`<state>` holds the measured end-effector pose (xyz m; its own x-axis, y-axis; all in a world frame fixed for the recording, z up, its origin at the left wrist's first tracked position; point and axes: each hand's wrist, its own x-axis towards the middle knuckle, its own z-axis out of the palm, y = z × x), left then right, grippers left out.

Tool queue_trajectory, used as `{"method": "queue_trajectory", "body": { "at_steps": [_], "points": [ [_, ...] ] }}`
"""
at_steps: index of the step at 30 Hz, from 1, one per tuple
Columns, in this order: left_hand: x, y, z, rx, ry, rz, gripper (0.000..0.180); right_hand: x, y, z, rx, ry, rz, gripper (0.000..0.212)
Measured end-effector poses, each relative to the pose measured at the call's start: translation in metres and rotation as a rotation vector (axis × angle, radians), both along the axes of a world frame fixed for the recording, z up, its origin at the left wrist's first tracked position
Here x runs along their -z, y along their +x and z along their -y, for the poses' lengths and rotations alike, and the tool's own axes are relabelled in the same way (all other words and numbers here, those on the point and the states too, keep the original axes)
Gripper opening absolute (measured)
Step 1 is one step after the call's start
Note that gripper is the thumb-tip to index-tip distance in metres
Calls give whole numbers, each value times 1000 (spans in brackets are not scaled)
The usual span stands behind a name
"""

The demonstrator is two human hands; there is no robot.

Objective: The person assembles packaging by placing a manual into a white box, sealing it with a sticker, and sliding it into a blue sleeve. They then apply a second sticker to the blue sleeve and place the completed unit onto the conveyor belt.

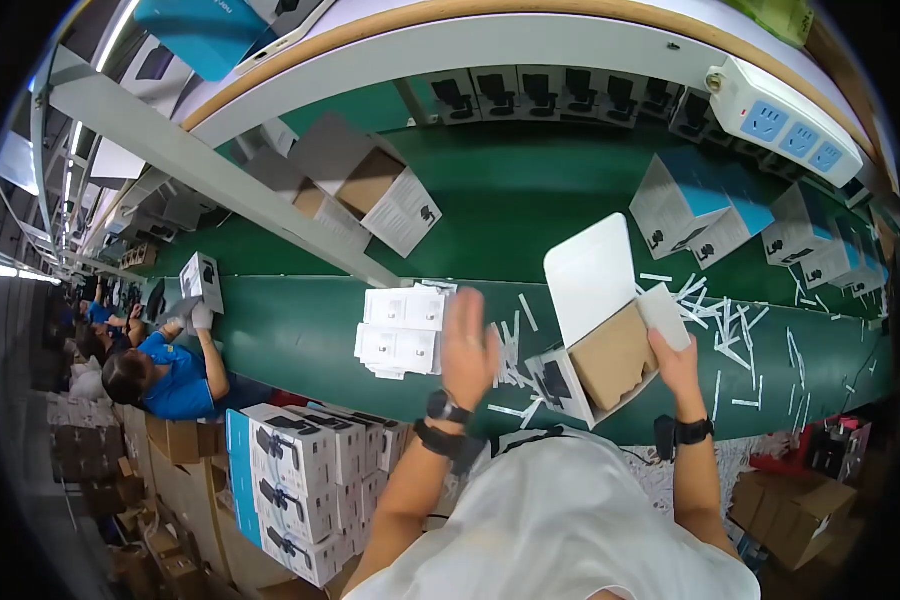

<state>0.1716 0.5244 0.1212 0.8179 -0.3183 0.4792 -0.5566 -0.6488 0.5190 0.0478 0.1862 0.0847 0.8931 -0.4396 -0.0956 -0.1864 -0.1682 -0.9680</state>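
A white box (562, 388) with its lid flap raised stands tilted on the green table in front of me. Inside it shows a brown cardboard insert (612, 362). My right hand (678, 362) grips the box at its right side flap, fingers behind the panel and partly hidden. Beside the box on the left, my left hand (467, 347) is held up with its fingers stretched out and nothing visible in it. Just left of that hand lie stacks of white printed leaflets (400, 335); the hand overlaps their right edge, and I cannot tell whether it touches them.
Paper strips (735, 330) lie scattered on the table (440, 405). Opened boxes (400, 212) stand at the back left, blue-and-white boxes (685, 210) at the back right. A power strip (785, 120) hangs above. Boxes are stacked (295, 480) at lower left; a co-worker (180, 375) works beyond.
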Motion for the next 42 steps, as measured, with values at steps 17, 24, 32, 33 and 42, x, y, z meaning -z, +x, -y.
{"method": "queue_trajectory", "body": {
  "at_steps": [17, 24, 32, 33, 42],
  "points": [
    [-41, 27, -44, -365, -161, -61, 19, -21, -57, -30, -114, 181, -243, 75],
    [-125, -38, 24, 117, -124, 652, 53, 11, -70, -10, 180, 239, -101, 30],
    [-85, -36, 63, 237, 10, 188, 50, -21, -66, -14, 109, 182, -137, 27],
    [-79, -40, 62, 244, 7, 186, 50, -36, -66, -15, 78, 16, -59, 32],
    [-15, -40, 84, 275, -171, -268, 69, -65, -43, -66, -229, -581, 163, 63]
  ]
}}
